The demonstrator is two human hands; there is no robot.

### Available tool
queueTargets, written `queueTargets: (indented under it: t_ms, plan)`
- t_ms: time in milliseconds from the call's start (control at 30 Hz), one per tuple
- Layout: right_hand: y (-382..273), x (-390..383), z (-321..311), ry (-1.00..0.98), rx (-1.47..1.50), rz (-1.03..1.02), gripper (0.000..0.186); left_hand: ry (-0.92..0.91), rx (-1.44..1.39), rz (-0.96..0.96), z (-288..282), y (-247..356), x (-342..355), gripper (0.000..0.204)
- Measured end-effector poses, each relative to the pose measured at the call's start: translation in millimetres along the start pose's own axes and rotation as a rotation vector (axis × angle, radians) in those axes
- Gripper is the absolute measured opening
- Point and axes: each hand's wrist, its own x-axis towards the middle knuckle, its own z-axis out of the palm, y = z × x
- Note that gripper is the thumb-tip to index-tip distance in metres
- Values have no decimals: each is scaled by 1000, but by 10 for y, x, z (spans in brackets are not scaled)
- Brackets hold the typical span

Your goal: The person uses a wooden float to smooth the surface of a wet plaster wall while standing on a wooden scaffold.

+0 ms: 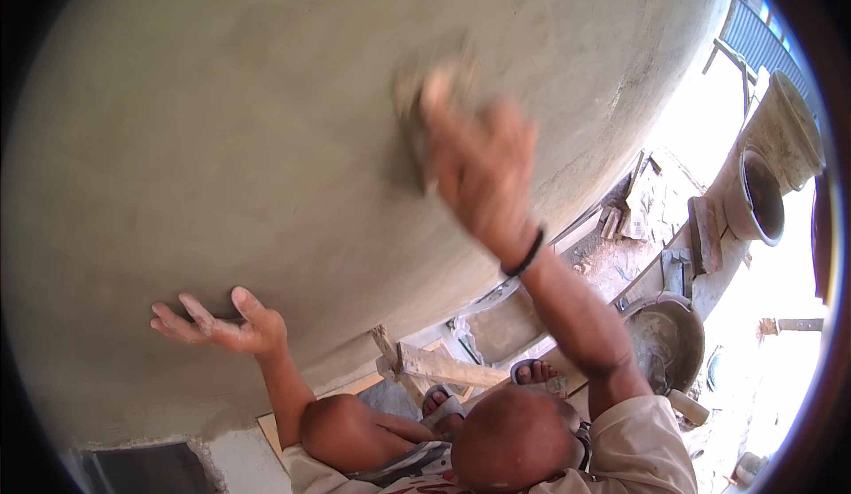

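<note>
A broad grey-brown plastered wall point(239, 121) fills most of the view, curved by the lens. My right hand point(483, 170) is up against it, motion-blurred, with a dark band at the wrist. Its fingers are closed on a greyish-tan pad point(411, 95) that lies on the plaster; blur hides whether this is a sponge or a float. Lower down on the left, my left hand point(226, 324) is held out at the wall, fingers spread and tips dusted pale. Nothing is in it, and whether it touches the plaster I cannot tell.
A wooden plank frame point(448, 367) stands below, by my sandalled feet. To the right are a round basin point(687, 343) with grey contents, a bucket point(743, 201), a larger bucket point(789, 130) and rubble point(625, 210). A dark opening point(146, 472) sits at lower left.
</note>
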Motion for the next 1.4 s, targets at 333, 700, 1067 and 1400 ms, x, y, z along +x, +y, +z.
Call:
queueTargets:
  t_ms: [333,700,1067,1400]
  plan:
    - [106,501,-115,80,79,37,48,-35,-211,-68,-78,74,-29,55]
    - [685,-1316,61,23,10,506,52,5,-306,-125,-286,97,-9,50]
    - [148,-911,-28,-130,-6,250,63,-15,-331,-35,-179,177,0,52]
    - [443,-1913,214,-120,2,285,53,-90,-124,131,73,167,-46,61]
